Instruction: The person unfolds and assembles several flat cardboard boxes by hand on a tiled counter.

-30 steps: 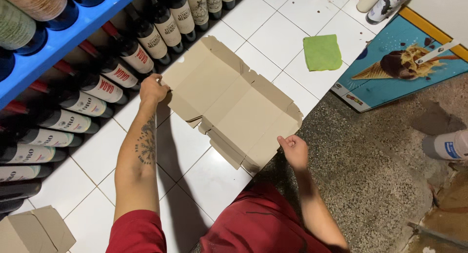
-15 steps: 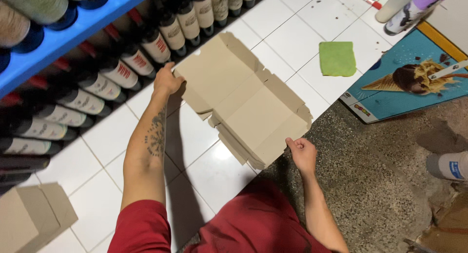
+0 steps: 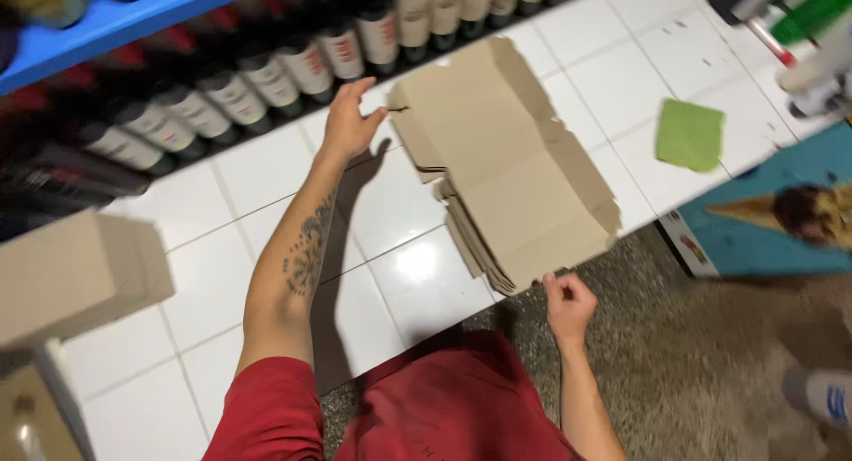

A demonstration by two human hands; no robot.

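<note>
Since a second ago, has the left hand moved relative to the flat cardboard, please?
Yes. The left hand gripped the corner of the cardboard before; now it is open just beside that corner, toward the bottles.

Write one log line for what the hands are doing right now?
left hand: open, fingertips at far corner of flat cardboard stack | right hand: loosely curled at near edge | stack: lying on white tiled floor
</note>
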